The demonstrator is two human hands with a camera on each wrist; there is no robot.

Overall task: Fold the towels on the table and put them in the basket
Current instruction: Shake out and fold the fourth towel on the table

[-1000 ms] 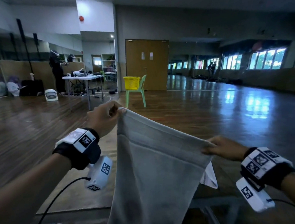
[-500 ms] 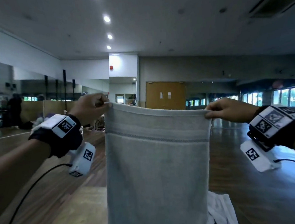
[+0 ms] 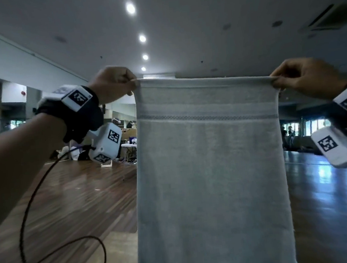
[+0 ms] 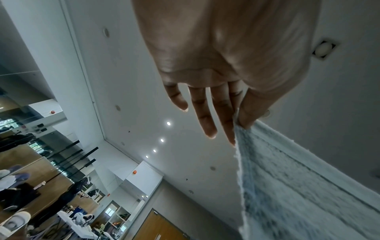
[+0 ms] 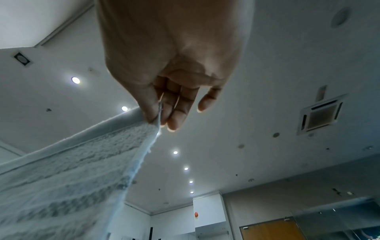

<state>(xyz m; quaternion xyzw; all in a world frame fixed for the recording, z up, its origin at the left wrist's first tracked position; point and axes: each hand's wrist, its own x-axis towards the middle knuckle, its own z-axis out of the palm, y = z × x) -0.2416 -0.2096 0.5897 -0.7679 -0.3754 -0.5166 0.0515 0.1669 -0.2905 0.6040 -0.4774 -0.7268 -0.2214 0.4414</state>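
A pale grey towel (image 3: pixel 210 170) with a woven stripe near its top hem hangs full length in front of me, stretched flat in the air. My left hand (image 3: pixel 132 85) pinches its top left corner between thumb and fingers. My right hand (image 3: pixel 275 81) pinches the top right corner the same way. The left wrist view shows the thumb (image 4: pixel 249 113) pressed on the towel (image 4: pixel 298 186) corner, the other fingers straight. In the right wrist view the thumb (image 5: pixel 150 112) clamps the towel (image 5: pixel 72 178) edge against the fingers. The towel's lower end runs out of view. No basket shows.
The table's light top (image 3: pixel 116 260) lies low behind the towel, with a black cable (image 3: pixel 28 207) looping from my left wrist. Dark wooden floor (image 3: pixel 80 198) stretches beyond. A white table with gear (image 3: pixel 128 144) stands far back left.
Both hands have risen and spread apart, lifting the towel from a slanted hold to a level, taut top edge. My view has tilted up toward the ceiling.
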